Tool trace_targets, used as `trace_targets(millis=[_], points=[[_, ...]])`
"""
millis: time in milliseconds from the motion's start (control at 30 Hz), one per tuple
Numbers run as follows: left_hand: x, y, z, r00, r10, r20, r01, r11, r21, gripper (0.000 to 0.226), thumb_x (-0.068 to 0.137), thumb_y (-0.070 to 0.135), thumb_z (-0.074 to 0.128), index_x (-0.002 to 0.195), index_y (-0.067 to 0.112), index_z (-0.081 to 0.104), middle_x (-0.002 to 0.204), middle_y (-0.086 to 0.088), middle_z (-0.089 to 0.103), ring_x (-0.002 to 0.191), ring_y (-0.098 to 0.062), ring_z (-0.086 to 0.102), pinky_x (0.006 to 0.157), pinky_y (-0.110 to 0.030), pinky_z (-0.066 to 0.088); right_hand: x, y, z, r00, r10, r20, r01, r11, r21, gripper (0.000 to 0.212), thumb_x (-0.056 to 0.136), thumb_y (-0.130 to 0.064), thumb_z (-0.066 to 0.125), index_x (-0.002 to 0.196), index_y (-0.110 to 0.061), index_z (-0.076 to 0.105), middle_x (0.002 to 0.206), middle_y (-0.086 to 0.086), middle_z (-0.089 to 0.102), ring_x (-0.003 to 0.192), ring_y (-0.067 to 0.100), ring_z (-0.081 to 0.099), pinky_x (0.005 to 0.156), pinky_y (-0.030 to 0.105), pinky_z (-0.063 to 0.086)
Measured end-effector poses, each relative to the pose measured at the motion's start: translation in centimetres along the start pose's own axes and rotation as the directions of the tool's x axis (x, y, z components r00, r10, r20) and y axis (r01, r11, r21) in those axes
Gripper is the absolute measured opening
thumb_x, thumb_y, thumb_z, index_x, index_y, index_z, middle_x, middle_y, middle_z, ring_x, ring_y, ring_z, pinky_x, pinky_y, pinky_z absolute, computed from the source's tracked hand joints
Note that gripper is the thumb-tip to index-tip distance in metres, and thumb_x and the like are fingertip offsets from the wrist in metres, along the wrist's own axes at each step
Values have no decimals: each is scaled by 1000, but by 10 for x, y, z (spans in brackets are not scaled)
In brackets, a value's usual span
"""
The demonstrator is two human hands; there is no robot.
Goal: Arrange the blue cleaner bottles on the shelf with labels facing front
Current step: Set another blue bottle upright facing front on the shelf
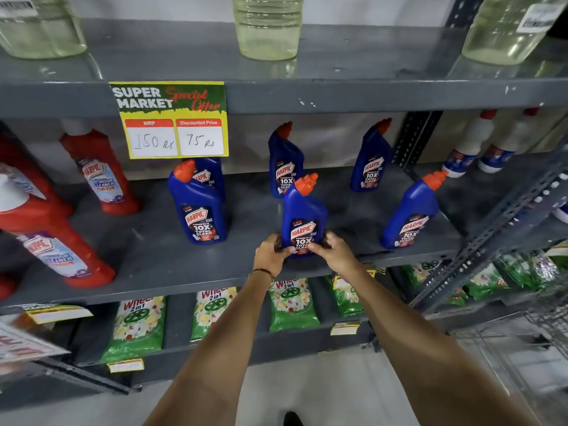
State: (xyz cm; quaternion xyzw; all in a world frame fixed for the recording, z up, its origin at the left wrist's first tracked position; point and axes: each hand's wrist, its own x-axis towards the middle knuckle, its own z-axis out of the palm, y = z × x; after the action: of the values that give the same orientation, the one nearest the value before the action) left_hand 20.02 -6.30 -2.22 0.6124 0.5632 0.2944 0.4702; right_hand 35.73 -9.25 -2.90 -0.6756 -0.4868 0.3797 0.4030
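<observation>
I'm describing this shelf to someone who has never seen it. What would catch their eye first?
Probably both hands, left hand and right hand, gripping the base of a blue cleaner bottle at the middle shelf's front edge, label facing out. Next, the yellow offer sign hanging from the shelf above, then the red bottles at the left.

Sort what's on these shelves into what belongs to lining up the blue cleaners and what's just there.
Belongs to the job:
- held blue bottle, both hands at its base: left hand, right hand
- five other blue bottles, e.g. front left, front right
- grey shelf

Just there:
- red bottles
- price sign
- green packets
- clear bottles
</observation>
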Motion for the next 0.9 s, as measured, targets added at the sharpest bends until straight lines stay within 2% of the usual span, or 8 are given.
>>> trace_targets(millis=[100, 200, 333, 667, 900], points=[[-5, -3, 1, 1000, -7, 14, 7, 1000, 10, 43, 79, 14, 68, 118, 5, 54, 118, -17, 65, 110, -33, 60, 98, -47, 48, -6, 3, 1, 1000, -9, -16, 9, 1000, -2, 38, 82, -13, 66, 116, -1, 54, 116, 18, 65, 103, 24, 60, 90, 36, 48], [-11, 0, 1, 1000, -2, 7, 2, 1000, 27, 44, 81, 16, 67, 121, 7, 52, 120, -16, 65, 112, -32, 59, 98, -45, 48, -9, 4, 2, 1000, 6, -30, -6, 1000, -10, 38, 82, -17, 67, 115, -5, 55, 116, 17, 65, 106, 28, 61, 95, 42, 48], [-14, 1, 0, 1000, 4, 10, -4, 999, 33, 43, 82, 15, 65, 122, 8, 52, 121, -15, 64, 113, -30, 58, 99, -42, 47, -10, 5, 2, 999, 35, -24, -35, 999, 0, 37, 81, -20, 67, 115, -8, 56, 116, 15, 65, 105, 24, 61, 94, 39, 48], [-12, 1, 2, 1000, 11, 2, -11, 998, 55, 40, 83, 16, 63, 120, 10, 52, 121, -13, 64, 112, -31, 58, 95, -40, 47, -7, 8, 1, 999, 46, -20, -47, 998, -51, 36, 82, -21, 66, 114, -8, 55, 116, 14, 66, 107, 26, 61, 98, 44, 48], [-11, 1, 6, 1000, 1, -14, 0, 999, 45, 39, 82, 15, 64, 119, 10, 52, 121, -13, 64, 112, -30, 58, 96, -40, 47, -7, 5, -1, 998, 56, -6, -56, 998, -34, 35, 82, -19, 66, 114, -8, 56, 115, 13, 66, 108, 25, 61, 95, 38, 47]])
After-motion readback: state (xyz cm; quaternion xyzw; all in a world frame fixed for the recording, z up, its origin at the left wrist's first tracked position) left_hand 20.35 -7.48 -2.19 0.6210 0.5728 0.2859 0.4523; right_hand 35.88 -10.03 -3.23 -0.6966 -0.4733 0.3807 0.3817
